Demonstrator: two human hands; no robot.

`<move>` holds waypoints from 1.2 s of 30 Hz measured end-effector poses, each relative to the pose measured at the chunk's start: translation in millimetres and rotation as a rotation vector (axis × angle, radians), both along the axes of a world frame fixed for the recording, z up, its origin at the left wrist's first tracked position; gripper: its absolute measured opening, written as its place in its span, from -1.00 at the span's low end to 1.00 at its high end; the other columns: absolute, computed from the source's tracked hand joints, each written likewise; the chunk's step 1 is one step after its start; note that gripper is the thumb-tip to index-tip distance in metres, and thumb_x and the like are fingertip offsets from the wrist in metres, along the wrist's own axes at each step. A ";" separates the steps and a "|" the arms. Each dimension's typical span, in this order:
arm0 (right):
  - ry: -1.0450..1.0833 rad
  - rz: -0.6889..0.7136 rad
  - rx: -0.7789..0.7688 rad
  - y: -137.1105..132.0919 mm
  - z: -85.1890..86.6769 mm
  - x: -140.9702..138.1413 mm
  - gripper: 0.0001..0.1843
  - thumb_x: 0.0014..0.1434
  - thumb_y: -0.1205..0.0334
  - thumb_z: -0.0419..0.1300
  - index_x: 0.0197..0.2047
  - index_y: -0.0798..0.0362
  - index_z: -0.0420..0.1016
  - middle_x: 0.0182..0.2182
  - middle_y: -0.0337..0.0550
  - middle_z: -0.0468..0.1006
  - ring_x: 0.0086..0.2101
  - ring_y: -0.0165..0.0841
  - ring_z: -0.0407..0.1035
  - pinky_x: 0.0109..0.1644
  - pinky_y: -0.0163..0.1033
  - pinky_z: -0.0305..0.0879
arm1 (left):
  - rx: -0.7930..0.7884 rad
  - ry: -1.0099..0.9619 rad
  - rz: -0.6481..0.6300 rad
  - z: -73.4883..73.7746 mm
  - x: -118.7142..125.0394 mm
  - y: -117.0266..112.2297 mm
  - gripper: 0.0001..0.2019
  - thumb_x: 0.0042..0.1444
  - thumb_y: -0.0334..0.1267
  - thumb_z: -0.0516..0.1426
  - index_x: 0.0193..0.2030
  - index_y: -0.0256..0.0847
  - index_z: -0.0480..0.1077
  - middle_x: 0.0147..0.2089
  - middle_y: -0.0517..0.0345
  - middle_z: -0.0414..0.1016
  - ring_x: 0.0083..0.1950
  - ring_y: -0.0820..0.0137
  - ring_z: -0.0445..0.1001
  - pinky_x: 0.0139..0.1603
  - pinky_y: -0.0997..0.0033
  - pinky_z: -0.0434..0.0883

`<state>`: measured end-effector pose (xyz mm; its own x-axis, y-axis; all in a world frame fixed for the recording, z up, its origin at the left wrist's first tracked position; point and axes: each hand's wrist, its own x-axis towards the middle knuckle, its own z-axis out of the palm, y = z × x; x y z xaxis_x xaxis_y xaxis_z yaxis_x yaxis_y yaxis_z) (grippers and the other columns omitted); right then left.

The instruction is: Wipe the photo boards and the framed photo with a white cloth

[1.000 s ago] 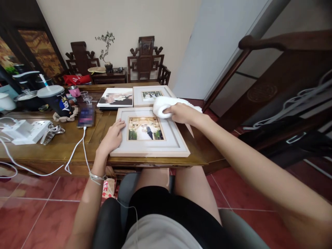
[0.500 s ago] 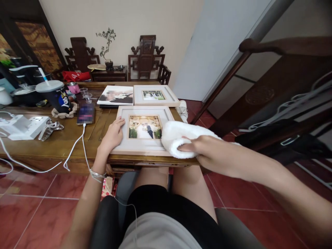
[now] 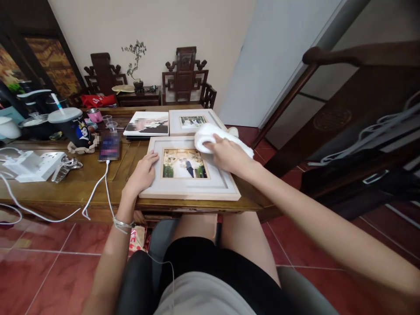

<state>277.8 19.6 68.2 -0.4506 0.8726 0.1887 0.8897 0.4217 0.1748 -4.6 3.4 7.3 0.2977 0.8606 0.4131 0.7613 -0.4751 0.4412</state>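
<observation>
A light wooden picture frame point(image 3: 187, 194) lies flat at the table's front edge, with a wedding photo point(image 3: 184, 163) in its middle. My left hand point(image 3: 144, 173) holds the frame's left side, fingers over the rim. In my right hand point(image 3: 229, 154) is a bunched white towel point(image 3: 206, 134), pressed on the upper right part of the frame and covering that corner. Behind it lies a second picture frame point(image 3: 215, 118), partly hidden by the towel. To its left is a photo panel point(image 3: 147, 123) on a dark flat item.
On the wooden table point(image 3: 98, 186), to the left, are a phone point(image 3: 109, 146) on a white cable, a dark cup point(image 3: 74, 127) with a straw, a pink cup point(image 3: 94, 115) and a white power strip point(image 3: 37, 165). A wooden chair point(image 3: 331, 105) stands at right.
My right hand has moved the towel from the frame's lower right corner up and away to its upper right corner. My left hand stays at the left side.
</observation>
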 end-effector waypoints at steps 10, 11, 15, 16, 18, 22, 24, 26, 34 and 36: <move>-0.184 0.209 -0.079 4.6 -7.4 -18.8 -0.51 0.05 0.61 -0.02 -0.01 0.26 0.54 -0.01 0.25 0.50 -0.04 -0.07 0.39 0.01 -0.09 0.22 | -0.005 -0.016 0.045 1.9 4.3 -1.8 -0.52 0.11 -0.52 -0.09 0.11 -0.29 0.43 0.24 -0.03 0.41 0.37 0.25 0.23 0.41 0.08 0.14; -0.195 0.215 -0.112 -8.0 -3.6 -17.6 -0.50 0.04 0.62 -0.03 -0.02 0.24 0.54 -0.05 0.24 0.52 -0.08 -0.10 0.42 -0.07 -0.14 0.25 | -0.004 -0.019 0.044 1.2 3.9 -1.4 -0.51 0.10 -0.52 -0.09 0.11 -0.29 0.44 0.24 -0.02 0.42 0.37 0.24 0.23 0.41 0.08 0.14; -0.188 0.232 -0.272 -60.3 17.1 -10.9 -0.46 0.00 0.62 -0.02 -0.02 0.13 0.56 -0.23 0.09 0.58 -0.23 -0.19 0.47 -0.23 -0.23 0.23 | 0.000 -0.031 0.036 -2.1 2.5 0.1 -0.50 0.08 -0.53 -0.08 0.12 -0.29 0.43 0.24 -0.03 0.41 0.38 0.24 0.22 0.41 0.06 0.13; -0.166 0.245 -0.314 -71.2 22.3 -9.2 -0.45 -0.01 0.62 -0.01 -0.03 0.10 0.57 -0.28 0.05 0.59 -0.26 -0.20 0.47 -0.25 -0.24 0.22 | 0.003 -0.035 0.034 -2.8 2.5 0.3 -0.50 0.08 -0.53 -0.08 0.13 -0.29 0.43 0.24 -0.03 0.41 0.38 0.23 0.22 0.41 0.06 0.13; -0.120 0.277 -0.378 -88.1 30.9 -6.9 -0.43 -0.04 0.62 0.00 -0.04 0.04 0.57 -0.35 -0.03 0.59 -0.30 -0.23 0.47 -0.28 -0.25 0.20 | 0.010 -0.033 0.037 -3.8 2.6 0.4 -0.51 0.09 -0.53 -0.08 0.12 -0.31 0.43 0.25 -0.05 0.41 0.38 0.23 0.22 0.41 0.07 0.13; -0.062 0.293 -0.379 -99.8 32.0 -9.9 -0.38 -0.03 0.60 0.00 0.03 -0.01 0.55 -0.34 -0.03 0.57 -0.32 -0.22 0.45 -0.31 -0.25 0.18 | 0.009 -0.006 0.033 -3.2 2.9 -0.3 -0.52 0.09 -0.53 -0.09 0.12 -0.34 0.42 0.25 -0.09 0.40 0.38 0.22 0.21 0.41 0.08 0.13; -0.040 0.263 -0.339 -93.9 23.5 -14.3 -0.37 -0.02 0.58 0.00 0.09 0.01 0.52 -0.27 0.02 0.57 -0.32 -0.21 0.46 -0.30 -0.24 0.20 | 0.003 -0.001 0.023 -2.1 2.5 -1.0 -0.52 0.10 -0.52 -0.09 0.13 -0.36 0.41 0.26 -0.11 0.38 0.39 0.21 0.20 0.41 0.06 0.12; -0.022 0.238 -0.288 -79.8 12.1 -18.4 -0.34 0.00 0.58 -0.01 0.15 0.03 0.46 -0.13 0.08 0.55 -0.26 -0.20 0.47 -0.24 -0.23 0.23 | -0.001 0.001 0.017 -1.0 2.0 -1.6 -0.52 0.11 -0.51 -0.09 0.13 -0.35 0.41 0.27 -0.10 0.38 0.39 0.21 0.19 0.42 0.07 0.12; -0.004 0.149 -0.023 19.8 -11.9 -27.3 -0.31 0.06 0.60 -0.02 0.29 0.19 0.29 0.33 0.23 0.14 0.18 0.02 0.20 0.15 0.01 0.17 | -0.013 0.021 0.009 1.7 1.2 -1.9 -0.52 0.12 -0.49 -0.10 0.13 -0.34 0.41 0.27 -0.07 0.38 0.39 0.23 0.18 0.43 0.13 0.10; -0.037 0.140 -0.027 32.4 -14.2 -29.1 -0.32 0.08 0.60 -0.01 0.28 0.19 0.30 0.33 0.23 0.15 0.22 0.08 0.13 0.19 0.08 0.11 | -0.015 0.019 0.012 2.2 1.6 -1.9 -0.52 0.12 -0.50 -0.10 0.13 -0.35 0.41 0.27 -0.08 0.38 0.39 0.23 0.19 0.43 0.12 0.11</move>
<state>248.7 52.0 54.1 -0.5742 0.8055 0.1467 0.8153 0.5459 0.1931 -3.1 1.6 9.5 0.2949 0.8702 0.3947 0.7752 -0.4594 0.4336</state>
